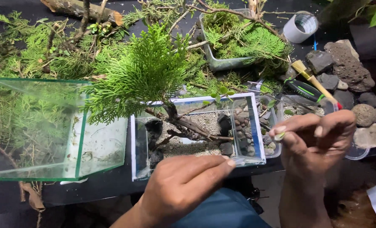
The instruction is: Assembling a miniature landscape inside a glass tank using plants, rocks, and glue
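Leaf (279, 136), small and green, sits pinched between right hand (318, 137) fingertips, right of centre frame. Left hand (183, 183) grips a thin clear strip (240, 161) beside the glass tank (255, 126). Advise keeping the pinch light; leaf looks fragile.

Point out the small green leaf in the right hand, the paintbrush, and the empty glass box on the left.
small green leaf (279, 136), head view: on the leaf blade pinched at the fingertips.
paintbrush (299, 66), head view: on the pale bristles.
empty glass box (36, 126), head view: on its front pane.
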